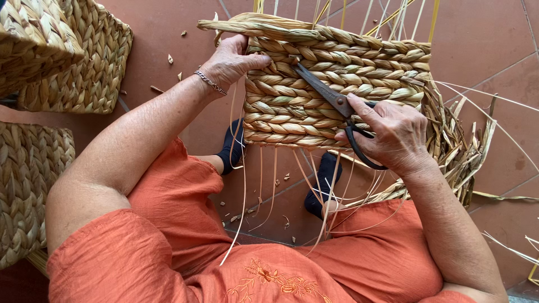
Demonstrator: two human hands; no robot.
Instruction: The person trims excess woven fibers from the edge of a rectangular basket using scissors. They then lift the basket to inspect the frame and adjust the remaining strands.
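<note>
I see the woven panel propped upright over the tiled floor, just ahead of the knees. My left hand curls over its top left edge, fingers pressed on the braid. My right hand grips the handles of the scissors, blades lying closed across the weave. I judge the trimming goes best with the panel pinned firmly and the tips kept flat against the braid, clear of the holding fingers.
</note>
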